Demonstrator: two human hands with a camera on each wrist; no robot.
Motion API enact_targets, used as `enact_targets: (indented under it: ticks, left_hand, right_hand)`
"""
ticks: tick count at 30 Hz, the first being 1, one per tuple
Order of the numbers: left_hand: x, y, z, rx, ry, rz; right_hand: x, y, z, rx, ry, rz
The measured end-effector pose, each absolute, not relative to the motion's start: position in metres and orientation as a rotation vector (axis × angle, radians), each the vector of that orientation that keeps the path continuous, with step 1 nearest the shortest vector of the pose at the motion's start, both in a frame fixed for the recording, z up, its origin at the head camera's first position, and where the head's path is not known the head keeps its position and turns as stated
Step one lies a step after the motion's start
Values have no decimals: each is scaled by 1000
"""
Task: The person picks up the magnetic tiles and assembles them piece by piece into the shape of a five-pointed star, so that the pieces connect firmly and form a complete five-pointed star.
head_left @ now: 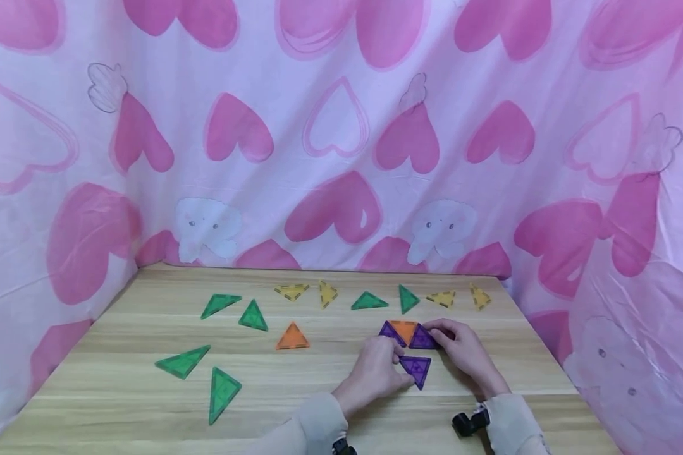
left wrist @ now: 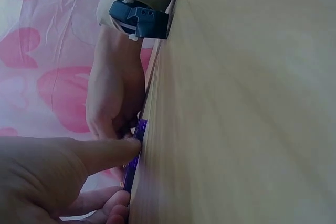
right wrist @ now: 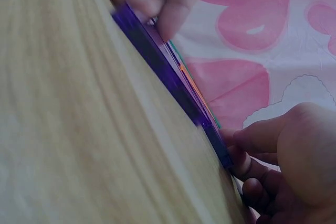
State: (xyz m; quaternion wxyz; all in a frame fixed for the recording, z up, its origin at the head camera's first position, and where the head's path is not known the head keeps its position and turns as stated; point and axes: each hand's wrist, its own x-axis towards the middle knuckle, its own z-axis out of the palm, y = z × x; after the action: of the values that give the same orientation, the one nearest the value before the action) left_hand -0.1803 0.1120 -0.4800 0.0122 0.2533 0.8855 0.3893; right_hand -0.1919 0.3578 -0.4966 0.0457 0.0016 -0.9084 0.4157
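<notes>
Saw pink heart-print curtain (head_left: 341,114) across upper frame, wooden table (head_left: 119,392) across lower. Found left hand (head_left: 374,371) right of lower centre, right hand (head_left: 465,349) further right; both with thumb and finger nearly closed in a pinch. Counted six green triangles (head_left: 224,393), lower left to right of centre. Found lower purple triangle (head_left: 420,370) in left pinch, right purple triangle (head_left: 421,339) in right pinch, just above it. Saw inner orange triangle (head_left: 404,330) left of that, outer orange triangle (head_left: 293,339) near centre, four yellow triangles (head_left: 441,299) along table's far side.
</notes>
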Motion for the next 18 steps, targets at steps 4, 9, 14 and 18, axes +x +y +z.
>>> enact_targets:
  ticks: [4,9,14,18]
  left_hand:
    - [-181,123,-482,739,2753,1253]
    - [-184,134,-485,708,2772,1269]
    - [-187,142,-486,706,2812,1256]
    - [-188,146,-487,705,2807,1281]
  right_hand:
    - [-193,359,-498,21,-2769,1290]
    - [-193,359,-499,33,-2763,1319]
    - [-193,360,-497,34,-2764,1332]
    - [-193,362,-497,42,-2770,1331]
